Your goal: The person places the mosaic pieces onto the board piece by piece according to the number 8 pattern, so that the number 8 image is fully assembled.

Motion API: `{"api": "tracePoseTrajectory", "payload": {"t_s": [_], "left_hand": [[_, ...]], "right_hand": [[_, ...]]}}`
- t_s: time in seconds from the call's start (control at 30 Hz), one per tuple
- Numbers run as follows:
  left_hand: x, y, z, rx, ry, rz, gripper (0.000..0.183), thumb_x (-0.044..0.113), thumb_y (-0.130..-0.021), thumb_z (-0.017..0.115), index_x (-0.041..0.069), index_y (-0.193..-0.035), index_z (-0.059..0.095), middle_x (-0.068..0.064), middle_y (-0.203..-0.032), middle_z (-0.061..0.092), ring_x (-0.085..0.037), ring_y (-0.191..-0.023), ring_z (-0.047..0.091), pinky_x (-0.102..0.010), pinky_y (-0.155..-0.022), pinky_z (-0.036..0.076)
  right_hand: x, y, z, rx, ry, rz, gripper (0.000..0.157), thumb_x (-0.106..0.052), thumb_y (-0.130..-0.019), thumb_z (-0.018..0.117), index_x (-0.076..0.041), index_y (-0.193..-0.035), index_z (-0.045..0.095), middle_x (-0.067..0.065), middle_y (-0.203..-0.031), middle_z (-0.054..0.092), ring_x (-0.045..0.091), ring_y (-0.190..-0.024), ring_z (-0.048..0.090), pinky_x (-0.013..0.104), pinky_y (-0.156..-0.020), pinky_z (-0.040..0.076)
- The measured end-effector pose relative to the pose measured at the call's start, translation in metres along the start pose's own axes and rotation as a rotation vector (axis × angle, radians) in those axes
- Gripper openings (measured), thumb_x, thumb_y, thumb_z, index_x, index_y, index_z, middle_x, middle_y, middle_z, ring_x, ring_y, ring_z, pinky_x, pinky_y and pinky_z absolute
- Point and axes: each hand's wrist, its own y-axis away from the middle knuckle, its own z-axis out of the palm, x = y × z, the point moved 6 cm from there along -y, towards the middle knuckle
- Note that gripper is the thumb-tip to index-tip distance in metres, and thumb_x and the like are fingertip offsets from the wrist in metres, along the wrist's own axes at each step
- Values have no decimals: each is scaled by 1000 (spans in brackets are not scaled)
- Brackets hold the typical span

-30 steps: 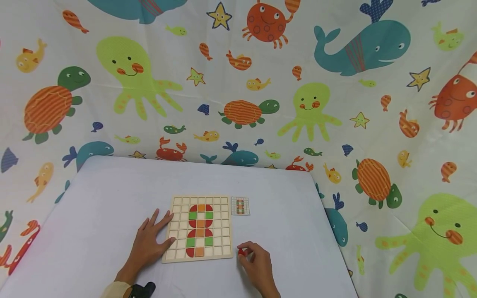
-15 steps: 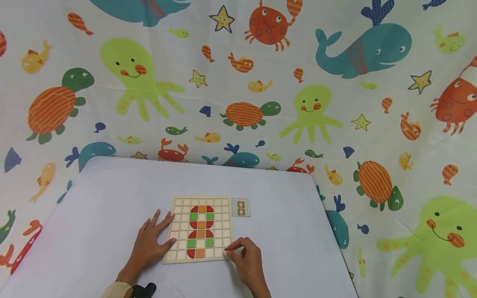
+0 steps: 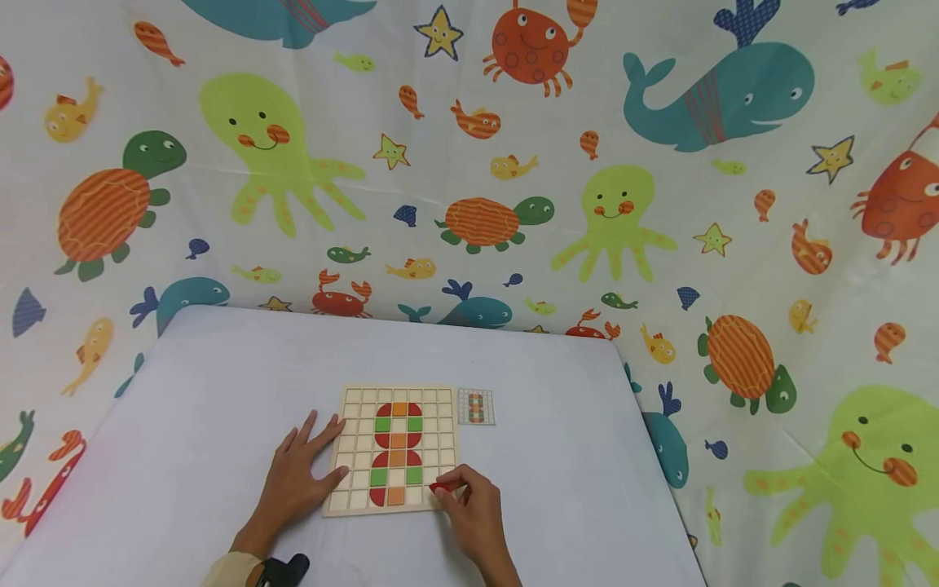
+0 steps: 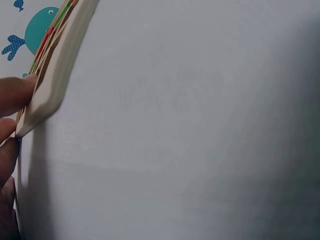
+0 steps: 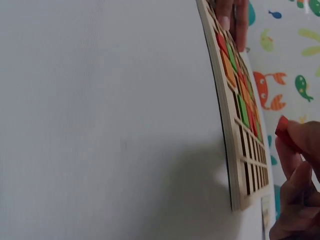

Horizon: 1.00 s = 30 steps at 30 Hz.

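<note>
A wooden grid board [image 3: 357,499] lies on the white table, with red, green and orange tiles [image 3: 397,458] set in its middle columns. My left hand [image 3: 297,473] is spread at the board's left edge, thumb and index fingertip touching the frame; in the left wrist view the thumb [image 4: 17,95] rests on the rim. My right hand [image 3: 473,507] pinches a small red tile [image 3: 438,487] between thumb and fingertips, over the lower right squares of the board. In the right wrist view that red tile [image 5: 282,126] shows raised above the grid.
A small pattern card [image 3: 477,407] with a coloured grid design lies just right of the board's top corner. Behind the table [image 3: 557,408] hangs a cloth [image 3: 440,179] printed with sea animals. A dark strap [image 3: 282,571] sits on the left wrist.
My right hand has moved left with the red tile, from beside the board's lower right corner to over its lower right squares. The left hand has stayed at the board's edge.
</note>
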Motion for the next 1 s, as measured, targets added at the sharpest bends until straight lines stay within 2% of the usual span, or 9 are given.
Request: {"api": "tracePoseTrajectory", "payload": {"t_s": [0.23, 0.33, 0.5, 0.57, 0.7, 0.9, 1.0], "left_hand": [[2, -1, -2, 28, 14, 23, 79, 39, -83, 81, 10, -153, 58, -21, -159, 54, -53, -154, 35, -73, -121, 27], [2, -1, -1, 26, 10, 21, 79, 40, -83, 80, 10, -153, 57, -21, -159, 54, -52, -154, 35, -72, -121, 28], [1, 0, -3, 32, 5, 27, 79, 41, -83, 80, 11, -153, 58, -21, -158, 55, -52, -154, 36, -72, -121, 29], [2, 0, -3, 40, 8, 34, 79, 41, -83, 81, 11, -152, 58, -21, -158, 55, -52, -154, 36, -72, -121, 29], [3, 0, -3, 47, 10, 40, 78, 40, -83, 81, 11, -152, 59, -21, -157, 56, -52, -153, 37, -72, -121, 29], [2, 0, -3, 42, 20, 36, 78, 39, -83, 81, 11, -152, 58, -20, -158, 55, -51, -154, 36, -72, -122, 28], [3, 1, -3, 53, 20, 44, 78, 39, -82, 81, 10, -151, 59, -21, -157, 56, -52, -153, 37, -72, -121, 29]], "right_hand": [[-5, -3, 13, 56, -34, 82, 18, -8, -87, 86, -22, -90, 74, -11, -83, 75, 6, -61, 50, 18, -50, 39], [-8, -3, 16, 54, -65, 90, 18, -6, -87, 84, -19, -95, 74, -9, -84, 75, 7, -62, 50, 18, -51, 40], [-10, -4, 19, 7, -67, 46, 30, -4, -92, 79, -24, -115, 80, -7, -87, 72, 6, -64, 49, 18, -53, 40], [-10, -4, 20, -7, -53, 16, 31, -4, -95, 76, -27, -114, 81, -7, -89, 71, 5, -65, 49, 17, -55, 41], [-11, -3, 23, -21, -49, -31, 24, -4, -98, 72, -25, -108, 78, -5, -91, 71, 3, -70, 52, 17, -60, 44], [-13, -1, 26, -61, 16, -54, 31, -6, -102, 66, -27, -122, 77, -6, -94, 63, 4, -79, 52, 17, -67, 46], [-13, -1, 29, -84, 31, -53, 29, -6, -105, 62, -26, -120, 77, -6, -97, 60, 5, -84, 51, 18, -73, 47]]}}
